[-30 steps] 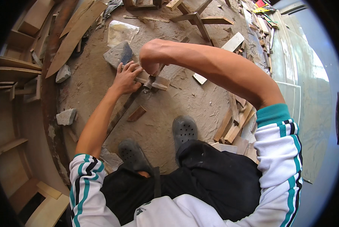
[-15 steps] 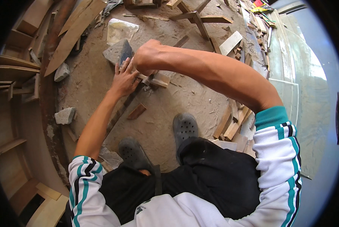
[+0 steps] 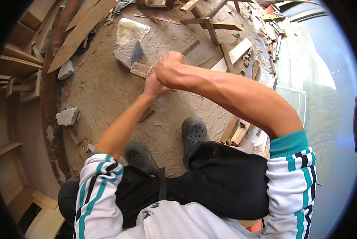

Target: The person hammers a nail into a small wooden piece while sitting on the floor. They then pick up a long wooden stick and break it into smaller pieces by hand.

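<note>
Here, the small wooden block [image 3: 140, 70] lies on the sandy ground [image 3: 102, 91], just beside the grey stone [image 3: 127, 53] that sits above it in your view. Your left hand [image 3: 153, 84] presses down on the block's near end, fingers spread flat and mostly hidden under your other arm — it is open against the wood rather than closed round it. Your right hand [image 3: 169, 68] is balled into a tight fist just above the left one; whatever it grips is hidden inside the fist, so you cannot tell from this view what it holds.

A short wood offcut [image 3: 146, 114] lies on the sand close under your left wrist. Your two dark clogs [image 3: 194, 132] are planted nearer to you, well apart from the block. Farther out, a pale flat slab [image 3: 131, 30] rests beyond the grey stone, two more stones [image 3: 67, 116] lie off to your left, and loose planks [image 3: 79, 36] lean along the upper left edge — more timber scraps [image 3: 237, 51] are scattered on your right.
</note>
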Available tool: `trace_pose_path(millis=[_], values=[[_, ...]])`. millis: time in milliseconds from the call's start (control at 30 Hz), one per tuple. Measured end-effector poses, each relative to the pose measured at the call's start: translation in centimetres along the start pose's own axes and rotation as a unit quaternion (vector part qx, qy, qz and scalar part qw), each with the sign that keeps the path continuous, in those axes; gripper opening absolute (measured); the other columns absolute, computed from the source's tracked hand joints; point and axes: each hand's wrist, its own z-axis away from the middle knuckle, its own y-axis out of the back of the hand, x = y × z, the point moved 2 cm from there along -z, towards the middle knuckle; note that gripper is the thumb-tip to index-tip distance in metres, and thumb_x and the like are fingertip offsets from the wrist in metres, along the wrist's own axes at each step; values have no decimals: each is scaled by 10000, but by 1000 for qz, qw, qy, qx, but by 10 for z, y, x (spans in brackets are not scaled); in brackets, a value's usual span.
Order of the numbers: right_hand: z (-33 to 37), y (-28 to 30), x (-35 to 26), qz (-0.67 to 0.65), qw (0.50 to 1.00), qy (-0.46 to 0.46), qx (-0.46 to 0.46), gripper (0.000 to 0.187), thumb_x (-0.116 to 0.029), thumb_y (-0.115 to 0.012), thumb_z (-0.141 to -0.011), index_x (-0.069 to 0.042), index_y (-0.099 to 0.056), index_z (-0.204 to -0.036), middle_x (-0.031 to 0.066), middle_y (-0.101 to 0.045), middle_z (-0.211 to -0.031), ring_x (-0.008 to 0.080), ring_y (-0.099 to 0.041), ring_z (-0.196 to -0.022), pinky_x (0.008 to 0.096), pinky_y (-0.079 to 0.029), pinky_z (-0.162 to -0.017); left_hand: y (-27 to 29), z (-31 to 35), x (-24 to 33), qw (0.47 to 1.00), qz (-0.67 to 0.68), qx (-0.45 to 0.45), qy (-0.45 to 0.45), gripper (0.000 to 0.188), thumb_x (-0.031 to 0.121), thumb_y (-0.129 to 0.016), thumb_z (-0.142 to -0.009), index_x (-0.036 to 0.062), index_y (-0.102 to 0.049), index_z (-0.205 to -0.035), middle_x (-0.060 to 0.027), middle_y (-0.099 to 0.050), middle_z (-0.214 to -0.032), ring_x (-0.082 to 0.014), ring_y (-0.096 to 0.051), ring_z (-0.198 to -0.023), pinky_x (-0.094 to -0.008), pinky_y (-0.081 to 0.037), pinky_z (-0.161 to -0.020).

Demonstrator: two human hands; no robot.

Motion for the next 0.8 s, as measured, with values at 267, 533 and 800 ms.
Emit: trace_pose_path(millis=[267, 533, 800], values=[[16, 4, 1, -41, 999, 18, 15, 298, -270, -756, -847, -128, -765, -1110, -12, -748, -1045, 215, -730, -890, 485, -571, -560, -14, -5, -2, 983, -43, 165, -71, 361, 366, -664, -853, 156, -681, -1146, -24, -677, -1236, -210, -534, -1292, -451, -235, -1184], [26, 22, -12, -69, 997, -34, -27, 298, -269, -661, -923, -103, -752, -1154, 56, -739, -1167, 255, -727, -1025, 508, -589, -688, -18, -1, -17, 977, 47, 189, -85, 379, 350, -689, -841, 187, -718, -1182, 5, -686, -1290, -210, -526, -1332, -482, -220, -1206], [35, 19, -12, -41, 999, -27, -4, 295, -276, -652, -922, -115, -755, -1147, 25, -745, -1109, 257, -727, -963, 530, -556, -592, -8, -3, -16, 969, 6, 205, -137, 378, 337, -673, -862, 127, -697, -1176, -65, -684, -1245, -250, -520, -1331, -503, -238, -1217]])
